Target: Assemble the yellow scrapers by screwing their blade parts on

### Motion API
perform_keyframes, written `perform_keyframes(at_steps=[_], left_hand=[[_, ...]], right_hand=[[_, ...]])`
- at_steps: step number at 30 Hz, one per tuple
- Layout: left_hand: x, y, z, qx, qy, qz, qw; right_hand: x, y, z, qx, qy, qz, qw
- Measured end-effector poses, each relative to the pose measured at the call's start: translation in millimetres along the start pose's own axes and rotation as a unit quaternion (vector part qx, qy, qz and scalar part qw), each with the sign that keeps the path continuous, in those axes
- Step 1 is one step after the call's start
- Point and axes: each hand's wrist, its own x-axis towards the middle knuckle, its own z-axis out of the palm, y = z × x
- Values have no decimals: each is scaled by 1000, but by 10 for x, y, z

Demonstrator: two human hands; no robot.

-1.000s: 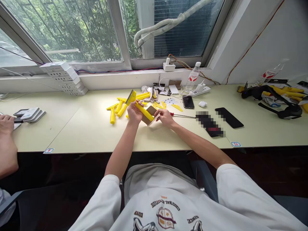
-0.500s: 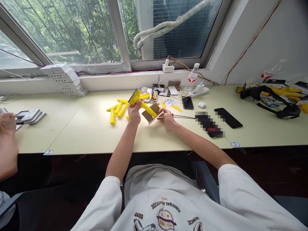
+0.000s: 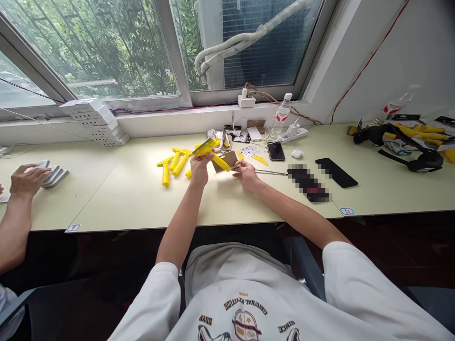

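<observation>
Left fingers [image 3: 208, 156] clasp the yellow scraper [image 3: 221, 162], tipped flatter than before, right fingers [image 3: 239, 164] pinching cardboard [image 3: 231, 157]

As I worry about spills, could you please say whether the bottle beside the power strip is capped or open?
Capped: the bottle stands upright with a white cap on top.

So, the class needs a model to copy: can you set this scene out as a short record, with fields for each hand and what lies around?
left hand: holds a yellow scraper, its handle slanting down toward the right hand
right hand: beside the brown card and the handle's end; exact grip unclear
left of hands: yellow T-shaped pieces on the table
right of hands: phone, white case
behind: bottle, upright
far left: another person's hand
</observation>
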Motion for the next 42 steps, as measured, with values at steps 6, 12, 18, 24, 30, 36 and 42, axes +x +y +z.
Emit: perform_keyframes(at_steps=[6, 12, 18, 24, 30, 36, 42], left_hand=[[-83, -41, 78, 42, -10, -22, 999], [-115, -130, 88, 66, -57, -97, 992], [-129, -152, 114, 29, -96, -84, 991], [-216, -126, 127, 33, -153, -111, 981], [-240, -143, 119, 225, -242, -228, 916], [-295, -181, 179, 339, -243, -219, 882], [-298, -259, 198, 385, -229, -188, 874]], right_hand=[[15, -14, -16, -24, 1, -28, 999], [-8, -56, 4, 36, -47, -67, 996], [-43, -74, 66, 98, -68, -93, 989], [-13, -60, 60, 150, -38, -95, 983], [74, -74, -20, 152, 49, -114, 981], [175, -140, -89, 155, 147, -104, 971], [194, -193, -114, 193, 164, -70, 965]])
